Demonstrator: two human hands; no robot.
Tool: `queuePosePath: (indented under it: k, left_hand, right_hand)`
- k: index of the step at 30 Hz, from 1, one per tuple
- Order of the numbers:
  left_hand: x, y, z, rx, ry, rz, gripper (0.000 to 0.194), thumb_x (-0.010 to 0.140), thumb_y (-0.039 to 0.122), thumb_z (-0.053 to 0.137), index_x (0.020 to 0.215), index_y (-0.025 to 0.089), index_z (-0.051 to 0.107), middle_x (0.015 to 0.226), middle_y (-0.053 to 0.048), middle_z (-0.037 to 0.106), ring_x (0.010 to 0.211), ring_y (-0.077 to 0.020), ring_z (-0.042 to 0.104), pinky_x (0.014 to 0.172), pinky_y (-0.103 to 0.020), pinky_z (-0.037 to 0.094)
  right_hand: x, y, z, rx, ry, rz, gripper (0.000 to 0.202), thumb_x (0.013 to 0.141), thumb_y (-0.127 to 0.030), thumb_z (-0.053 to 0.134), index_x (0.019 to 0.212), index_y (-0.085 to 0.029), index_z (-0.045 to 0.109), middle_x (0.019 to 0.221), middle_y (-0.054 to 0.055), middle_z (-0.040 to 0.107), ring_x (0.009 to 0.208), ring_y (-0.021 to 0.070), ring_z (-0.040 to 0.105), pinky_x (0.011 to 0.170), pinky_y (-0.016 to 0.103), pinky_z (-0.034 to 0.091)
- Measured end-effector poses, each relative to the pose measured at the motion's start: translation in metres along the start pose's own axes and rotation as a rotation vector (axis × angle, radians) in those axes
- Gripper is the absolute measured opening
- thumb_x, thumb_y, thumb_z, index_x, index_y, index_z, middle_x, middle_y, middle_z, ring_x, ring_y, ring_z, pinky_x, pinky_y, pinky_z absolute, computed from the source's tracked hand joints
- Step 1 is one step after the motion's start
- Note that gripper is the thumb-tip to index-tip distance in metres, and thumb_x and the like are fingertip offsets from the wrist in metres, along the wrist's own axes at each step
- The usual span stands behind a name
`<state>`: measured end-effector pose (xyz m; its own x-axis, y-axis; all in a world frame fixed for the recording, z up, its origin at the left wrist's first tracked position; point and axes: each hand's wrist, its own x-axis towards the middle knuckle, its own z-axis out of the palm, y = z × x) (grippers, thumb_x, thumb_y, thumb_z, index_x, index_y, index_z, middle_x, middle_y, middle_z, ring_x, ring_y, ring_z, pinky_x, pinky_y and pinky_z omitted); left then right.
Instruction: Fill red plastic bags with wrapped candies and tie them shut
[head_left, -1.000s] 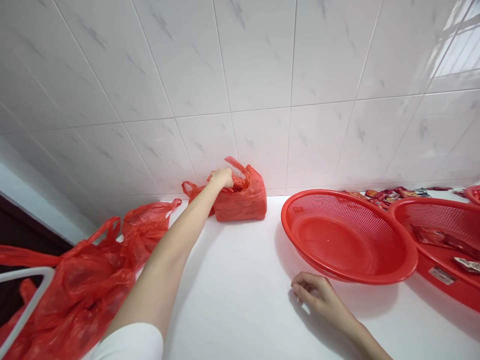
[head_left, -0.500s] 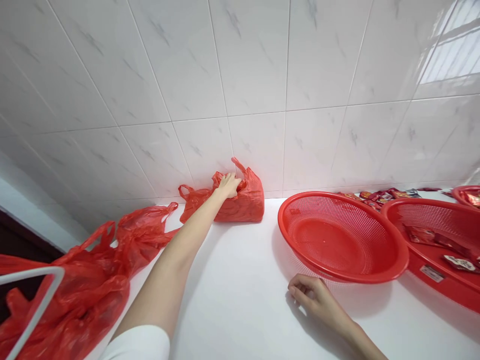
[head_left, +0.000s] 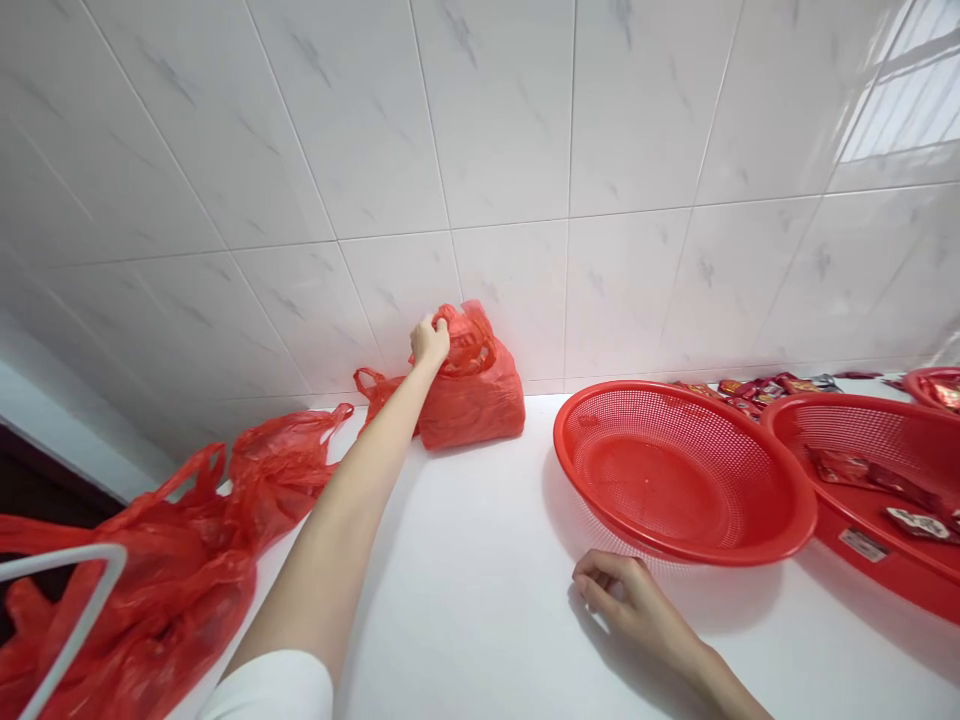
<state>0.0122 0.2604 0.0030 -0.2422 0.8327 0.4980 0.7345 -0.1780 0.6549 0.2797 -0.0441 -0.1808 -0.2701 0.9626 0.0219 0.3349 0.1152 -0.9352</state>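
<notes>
My left hand (head_left: 430, 341) reaches to the back of the white table and is closed on the upper part of a red plastic bag (head_left: 477, 405). That bag stands against the tiled wall, its top pulled up and crumpled. My right hand (head_left: 619, 590) rests on the table with fingers curled and nothing visible in them. It lies just in front of a red plastic basket (head_left: 660, 490) with perforated sides and nothing inside. A smaller red bag (head_left: 369, 385) is partly hidden behind my left forearm.
Crumpled red plastic bags (head_left: 172, 560) pile up at the left, behind a white metal bar (head_left: 75, 640). To the right, another red basket (head_left: 847, 490) holds several packets. More wrapped packets (head_left: 780, 388) lie along the tiled wall (head_left: 510, 290). A further red basket (head_left: 919, 385) shows at the right edge.
My left hand has moved up and slightly left, drawing the top of the red plastic bag upward, and the bag has tilted a little. My right hand has stayed nearly still.
</notes>
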Motion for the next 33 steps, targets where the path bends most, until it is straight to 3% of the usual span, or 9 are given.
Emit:
queuePosePath:
  k: [5,10,12,15,19,21,26,30,33]
  left_hand:
    - [0.001,0.014,-0.024,-0.297,0.195,-0.11,0.023,0.095,0.029,0.039,0.091,0.019,0.058,0.092,-0.008,0.068,0.091,-0.0221,0.067,0.079,-0.032,0.051]
    - [-0.054,0.017,-0.041,-0.535,0.116,-0.11,0.026,0.091,0.045,0.051,0.085,0.02,0.056,0.085,-0.004,0.068,0.08,-0.017,0.066,0.069,-0.026,0.051]
    - [-0.094,0.016,-0.044,-0.665,-0.07,-0.157,0.026,0.086,0.046,0.059,0.083,0.02,0.058,0.082,-0.004,0.069,0.078,-0.0179,0.066,0.066,-0.026,0.051]
    - [-0.157,0.017,-0.047,-0.831,-0.446,-0.294,0.031,0.071,0.046,0.077,0.082,0.02,0.063,0.078,-0.002,0.069,0.072,-0.0184,0.066,0.063,-0.027,0.049]
    - [-0.22,0.02,-0.051,-0.912,-0.742,-0.296,0.037,0.063,0.044,0.087,0.075,0.016,0.067,0.076,-0.002,0.068,0.068,-0.0153,0.063,0.066,-0.027,0.05]
    - [-0.235,0.021,-0.055,-0.934,-0.876,-0.29,0.038,0.067,0.047,0.085,0.083,0.016,0.071,0.078,-0.004,0.07,0.069,-0.0165,0.065,0.066,-0.028,0.05]
    - [-0.241,0.015,-0.069,-0.954,-0.965,-0.287,0.036,0.066,0.045,0.086,0.078,0.015,0.069,0.074,-0.004,0.068,0.065,-0.0161,0.063,0.061,-0.027,0.048]
    - [-0.235,0.009,-0.079,-0.951,-1.009,-0.335,0.027,0.059,0.032,0.085,0.073,0.016,0.069,0.067,-0.001,0.064,0.059,-0.013,0.056,0.057,-0.024,0.042]
    - [-0.229,0.001,-0.084,-0.941,-0.941,-0.369,0.019,0.057,0.026,0.075,0.073,0.017,0.069,0.067,-0.001,0.064,0.059,-0.0125,0.053,0.057,-0.024,0.041]
  right_hand:
    - [-0.001,0.0,0.0,0.02,-0.003,-0.006,0.025,0.093,-0.034,0.054,0.078,-0.018,0.064,0.074,0.003,0.066,0.071,0.0173,0.059,0.065,0.027,0.043]
    - [0.001,0.0,0.006,0.092,-0.037,-0.012,0.029,0.096,-0.041,0.051,0.087,-0.017,0.065,0.078,0.006,0.069,0.071,0.0194,0.067,0.067,0.03,0.051]
    - [0.001,-0.004,0.013,0.036,0.012,-0.084,0.032,0.096,-0.041,0.051,0.113,-0.017,0.063,0.092,0.01,0.072,0.072,0.0202,0.069,0.071,0.034,0.056]
    - [0.003,-0.017,0.027,-0.188,0.221,-0.357,0.063,0.094,-0.037,0.058,0.152,-0.026,0.035,0.139,0.018,0.058,0.101,0.0268,0.071,0.088,0.044,0.058]
    - [0.016,-0.048,0.045,-0.382,0.405,-0.618,0.092,0.09,-0.037,0.069,0.162,-0.035,0.011,0.169,0.014,0.013,0.15,0.0396,0.028,0.112,0.058,0.042]
    - [0.025,-0.062,0.05,-0.318,0.392,-0.613,0.094,0.088,-0.038,0.072,0.161,-0.033,0.013,0.167,0.015,0.017,0.152,0.0397,0.024,0.112,0.059,0.041]
    - [0.037,-0.082,0.045,0.213,0.213,-0.368,0.059,0.082,-0.03,0.072,0.138,-0.026,0.052,0.124,0.01,0.066,0.103,0.0263,0.068,0.084,0.039,0.059]
    - [0.034,-0.085,0.03,0.404,0.147,-0.276,0.04,0.07,-0.036,0.08,0.106,-0.022,0.067,0.101,0.005,0.071,0.087,0.0219,0.067,0.077,0.033,0.056]
    - [0.033,-0.081,0.018,0.512,0.168,-0.22,0.03,0.075,-0.046,0.079,0.089,-0.021,0.07,0.087,0.004,0.07,0.077,0.0187,0.064,0.068,0.03,0.053]
